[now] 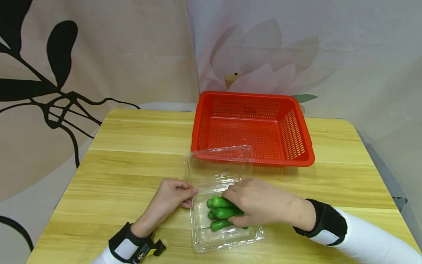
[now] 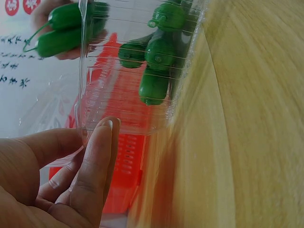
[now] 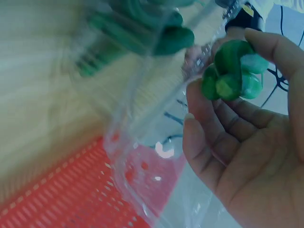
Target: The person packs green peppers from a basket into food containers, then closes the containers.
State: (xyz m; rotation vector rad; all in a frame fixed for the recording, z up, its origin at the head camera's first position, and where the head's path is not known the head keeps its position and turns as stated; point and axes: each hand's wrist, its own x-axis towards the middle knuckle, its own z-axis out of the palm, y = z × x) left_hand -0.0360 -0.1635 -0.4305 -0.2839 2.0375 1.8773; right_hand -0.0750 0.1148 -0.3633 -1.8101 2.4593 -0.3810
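Observation:
A clear plastic clamshell box [image 1: 207,242] lies unfolded on the table, its lid [image 1: 219,165] tipped back toward the basket. My left hand [image 1: 171,196] pinches the box's left rim between thumb and fingers. Over the box, my right hand [image 1: 255,201] holds several green peppers [image 3: 232,71], gripped between thumb and fingers. In the left wrist view these held peppers [image 2: 64,31] show above the rim, stems pointing out. More green peppers [image 2: 159,54] lie inside the box, seen through its ribbed wall. The right hand partly covers the peppers in the head view.
Behind the box stands a red plastic basket [image 1: 296,132] with perforated walls; the lid overlaps its front rim. The wooden table [image 1: 132,154] ends at a curtain [image 1: 148,55] at the back.

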